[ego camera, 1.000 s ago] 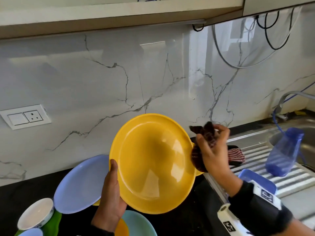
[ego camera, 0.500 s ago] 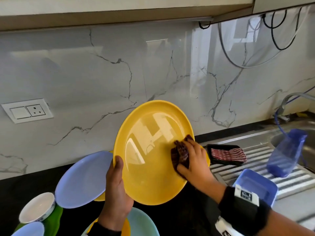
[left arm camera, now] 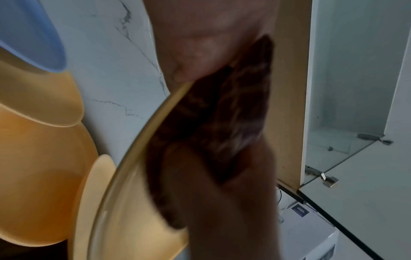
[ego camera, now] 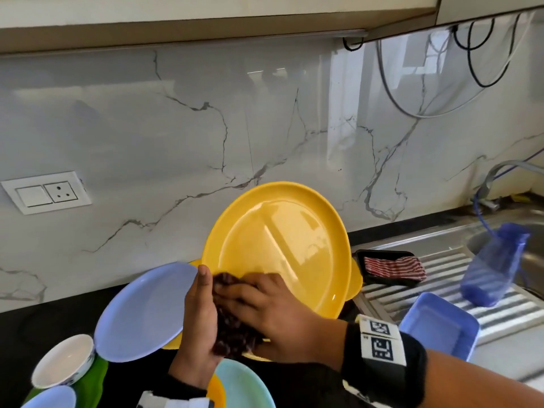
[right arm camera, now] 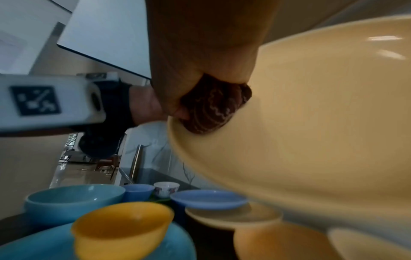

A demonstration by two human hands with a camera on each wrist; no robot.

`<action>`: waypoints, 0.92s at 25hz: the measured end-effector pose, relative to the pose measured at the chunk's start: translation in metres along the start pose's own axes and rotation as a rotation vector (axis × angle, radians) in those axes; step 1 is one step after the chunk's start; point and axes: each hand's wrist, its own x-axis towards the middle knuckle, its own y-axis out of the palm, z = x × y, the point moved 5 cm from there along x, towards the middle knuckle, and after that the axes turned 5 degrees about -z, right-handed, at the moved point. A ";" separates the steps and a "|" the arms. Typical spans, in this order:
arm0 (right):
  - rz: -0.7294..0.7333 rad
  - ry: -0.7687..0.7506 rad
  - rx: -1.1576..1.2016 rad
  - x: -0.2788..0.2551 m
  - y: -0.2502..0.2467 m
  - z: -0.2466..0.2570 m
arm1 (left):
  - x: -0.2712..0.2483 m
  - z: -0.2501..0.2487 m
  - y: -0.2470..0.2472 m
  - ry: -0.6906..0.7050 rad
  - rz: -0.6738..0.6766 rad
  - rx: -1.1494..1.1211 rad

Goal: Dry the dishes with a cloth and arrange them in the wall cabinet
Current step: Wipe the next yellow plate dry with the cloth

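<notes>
The right hand [ego camera: 273,316] has travelled from the right rim of the yellow plate [ego camera: 282,245] across its face to the lower left edge, where it presses the bunched dark red patterned cloth [ego camera: 232,328] against the plate with fingers laid over the wad, the thumb tucked beside it. The left hand [ego camera: 198,322] keeps its grip on the plate's lower left rim, thumb along the front edge; the remaining fingers are hidden behind the plate. The plate is held tilted above the counter, face toward the camera. Judgement: the front face is now nearly wiped; the cabinet step is not yet begun. The black countertop [ego camera: 44,325] carries a lavender plate [ego camera: 144,310], a white bowl [ego camera: 63,360] and a light blue bowl [right arm camera: 73,200]. To the right, a steel drainboard [ego camera: 441,278] holds a blue rectangular container [ego camera: 438,328] and a black tray [ego camera: 385,265]. A marble-patterned backsplash [ego camera: 265,128] carries a switch-and-socket plate [ego camera: 45,192], under the wall cabinet [ego camera: 206,13].
</notes>
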 end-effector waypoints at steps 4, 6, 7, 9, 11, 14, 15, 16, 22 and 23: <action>0.085 -0.077 -0.110 -0.062 0.021 -0.015 | -0.003 -0.008 -0.004 0.136 0.005 0.026; 0.057 -0.004 -0.231 -0.082 0.017 -0.047 | -0.007 -0.010 -0.001 0.148 0.019 0.035; 0.007 0.093 -0.253 -0.087 0.009 -0.067 | -0.007 -0.011 -0.001 0.145 0.024 0.049; -0.117 0.354 -0.258 -0.084 -0.016 -0.108 | -0.005 -0.012 -0.001 0.128 0.036 0.102; -0.233 0.572 -0.208 -0.065 -0.040 -0.132 | -0.008 -0.011 0.002 0.122 0.051 0.109; -0.406 0.713 0.004 -0.021 -0.060 -0.129 | -0.008 -0.010 0.005 0.146 0.042 0.107; -0.426 0.694 0.063 -0.006 -0.062 -0.119 | -0.007 -0.009 0.006 0.140 0.043 0.102; -0.421 0.635 0.089 0.007 -0.063 -0.105 | -0.006 -0.007 0.005 0.125 0.039 0.108; -0.092 0.031 0.027 -0.003 -0.001 -0.002 | -0.010 -0.010 0.009 0.184 -0.014 0.164; -0.021 -0.020 0.001 -0.019 0.011 0.007 | -0.010 -0.012 0.006 0.207 -0.033 0.176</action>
